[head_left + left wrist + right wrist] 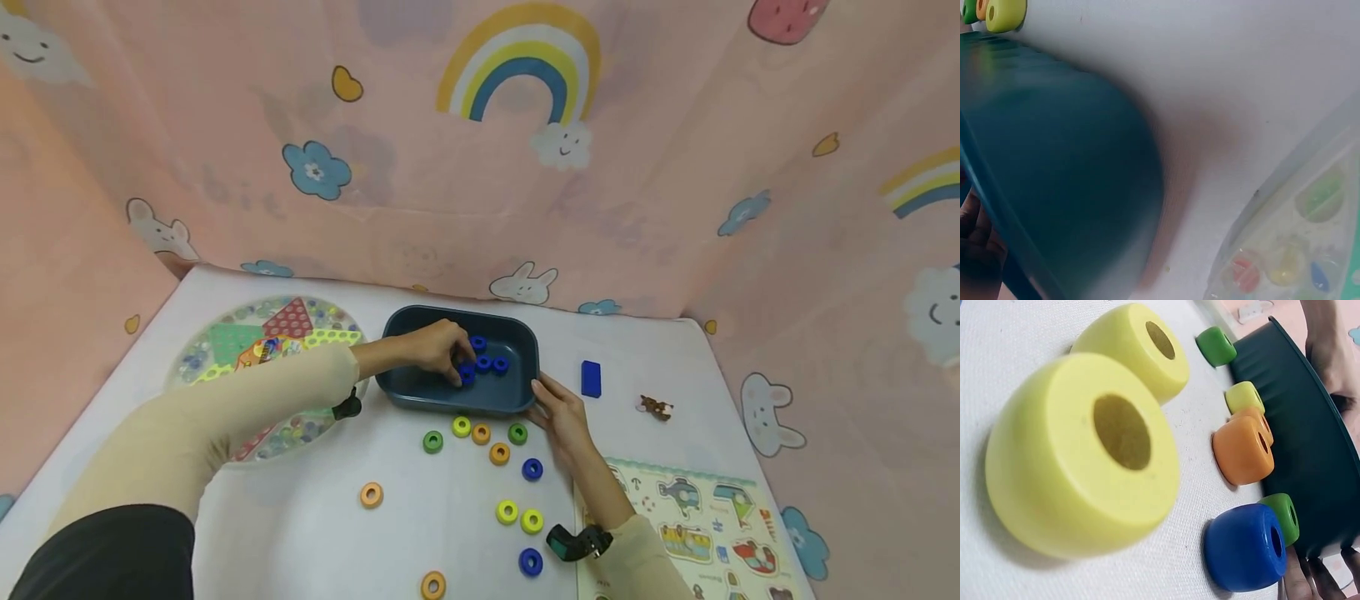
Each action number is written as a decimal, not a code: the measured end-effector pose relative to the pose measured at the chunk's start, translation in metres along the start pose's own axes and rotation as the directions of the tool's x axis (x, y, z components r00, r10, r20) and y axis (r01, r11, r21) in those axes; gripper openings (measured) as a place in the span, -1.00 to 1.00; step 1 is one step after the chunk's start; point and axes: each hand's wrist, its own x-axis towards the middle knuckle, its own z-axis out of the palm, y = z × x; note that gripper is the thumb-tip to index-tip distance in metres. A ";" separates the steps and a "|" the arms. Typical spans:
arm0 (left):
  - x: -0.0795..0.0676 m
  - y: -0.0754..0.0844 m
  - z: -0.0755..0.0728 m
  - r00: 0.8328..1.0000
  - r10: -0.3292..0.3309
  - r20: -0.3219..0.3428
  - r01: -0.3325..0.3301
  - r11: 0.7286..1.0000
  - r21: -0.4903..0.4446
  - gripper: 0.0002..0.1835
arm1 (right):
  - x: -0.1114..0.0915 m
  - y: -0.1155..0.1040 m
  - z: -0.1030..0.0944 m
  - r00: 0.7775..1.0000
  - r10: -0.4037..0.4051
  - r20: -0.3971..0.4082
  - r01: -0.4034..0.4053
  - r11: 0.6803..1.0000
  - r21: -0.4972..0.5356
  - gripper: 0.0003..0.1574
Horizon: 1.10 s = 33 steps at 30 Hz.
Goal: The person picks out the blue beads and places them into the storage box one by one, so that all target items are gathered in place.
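Note:
A dark teal tray (405,392) holds several blue rings (500,365), thick with a round hole. My left hand (435,346) reaches over its left side, fingers bent down, pinching a blue ring (467,375) low inside. In the left wrist view the tray's outer wall (1085,162) covers most of that hand. My right hand (564,417) is at the tray's right end, its fingertips resting against the outside near the corner. In the right wrist view, its fingers (1297,578) show beside the tray wall (1300,456).
Yellow rings (507,512), orange rings (371,495), green rings (432,442) and blue rings (531,562) lie scattered in front of the tray. A round beaded board (247,333) sits left, a picture puzzle board (690,517) right. A blue block (591,379) and small brown figure (656,407) lie farther right.

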 end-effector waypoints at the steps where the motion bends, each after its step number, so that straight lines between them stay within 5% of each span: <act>1: -0.002 0.001 -0.002 1.000 -0.001 -0.013 0.001 1.000 -0.006 -0.55 | 0.000 0.000 0.000 1.000 0.000 -0.001 0.000 1.000 -0.002 -0.34; 7: -0.019 0.001 -0.017 0.978 -0.068 -0.197 0.066 0.998 -0.017 -0.61 | -0.001 0.000 0.001 1.000 0.005 -0.003 -0.005 1.000 0.005 -0.35; 11: -0.036 -0.003 -0.027 0.925 -0.125 -0.360 0.121 0.992 -0.033 -0.61 | -0.001 0.000 0.001 1.000 0.002 -0.015 -0.002 1.000 0.007 -0.37; 15: -0.060 -0.006 -0.032 0.870 -0.230 -0.437 0.206 0.973 -0.104 -0.48 | -0.001 -0.001 0.002 1.000 0.002 -0.017 -0.002 1.000 0.008 -0.38; 18: -0.075 -0.007 -0.030 0.838 -0.341 -0.425 0.277 0.938 -0.207 -0.42 | -0.001 -0.002 0.001 1.000 0.010 -0.011 -0.010 1.000 -0.006 -0.36; 24: -0.095 -0.005 -0.015 0.767 -0.545 -0.338 0.376 0.809 -0.451 -0.42 | 0.001 -0.004 -0.001 1.000 0.030 0.007 -0.030 1.000 -0.002 -0.36; 29: -0.101 -0.010 -0.001 0.736 -0.603 -0.307 0.390 0.749 -0.536 -0.49 | 0.002 -0.010 -0.004 0.999 0.018 0.039 -0.012 0.988 -0.155 -0.37; 33: -0.104 -0.011 0.007 0.731 -0.612 -0.301 0.363 0.723 -0.589 -0.51 | -0.005 -0.018 -0.012 0.998 -0.003 0.060 0.025 0.924 -0.380 -0.37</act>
